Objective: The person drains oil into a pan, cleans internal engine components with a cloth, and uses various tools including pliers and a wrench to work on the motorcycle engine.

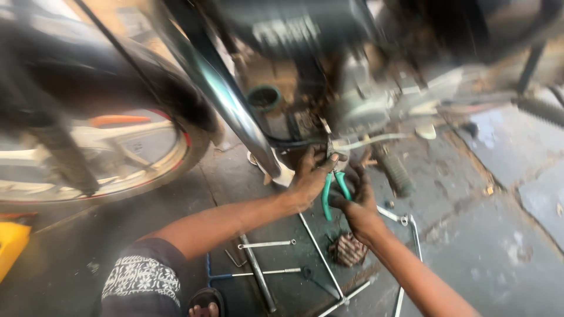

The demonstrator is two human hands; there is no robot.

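A motorcycle fills the upper part of the head view, with its engine [294, 100] above my hands and a chrome frame tube [229, 94] slanting down. My left hand [311, 176] reaches up to the underside of the engine and touches the head of green-handled pliers [333, 191]. My right hand [355, 202] grips the green handles from the right. The pliers' jaws point up at a small part near a thin cable [376, 140]; what they bite on is hidden by blur and my fingers.
The front wheel [117, 158] with a red-edged rim stands at left. Several spanners and rods [267, 243] lie on the dark stone floor below my arms, with a rag [348, 249]. A footpeg [395, 170] sticks out at right. A yellow object [10, 246] sits at far left.
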